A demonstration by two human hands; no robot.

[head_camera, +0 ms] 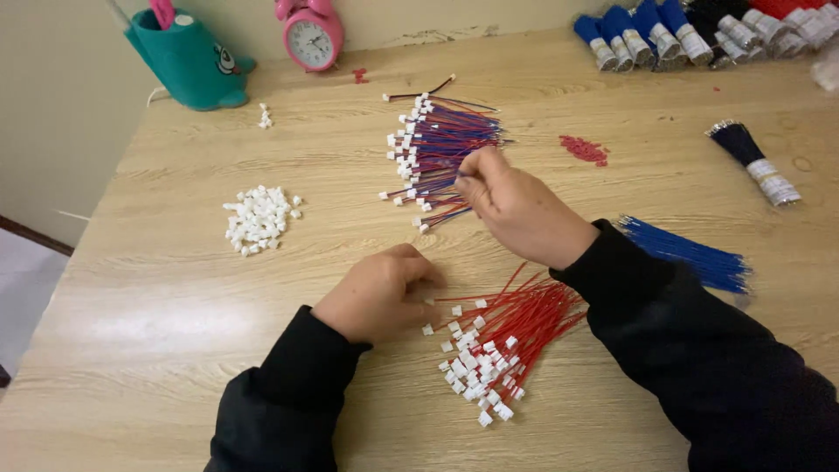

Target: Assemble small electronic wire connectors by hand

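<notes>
Two piles of short wires lie under the hands on the wooden bench [175,288]. The right hand [516,205] is pinched with its fingertips on a wire at the near edge of the red-and-blue wire pile [441,149], whose white plugs point left. The left hand [380,293] rests curled, knuckles up, its fingers closed just beside the white plugs of the red wire pile [502,336]; whether it holds anything I cannot tell. Both arms wear black sleeves.

Left of the hands sits a heap of loose white plugs [260,218], with a few more white plugs [263,115] farther back. A loose bunch of blue wires [690,255] lies right of the right forearm, partly under the sleeve. A scatter of small red bits [584,149] lies beyond it, and a dark wire bundle [752,162] wrapped with a white paper band sits near the right edge. At the back right corner, banded bundles [690,31] in blue, black and red are stacked side by side, each with a white label band.

Against the wall stand a teal pen holder [188,61] and a pink alarm clock [310,35]. Bare wood shows along the left edge and the near left corner.
</notes>
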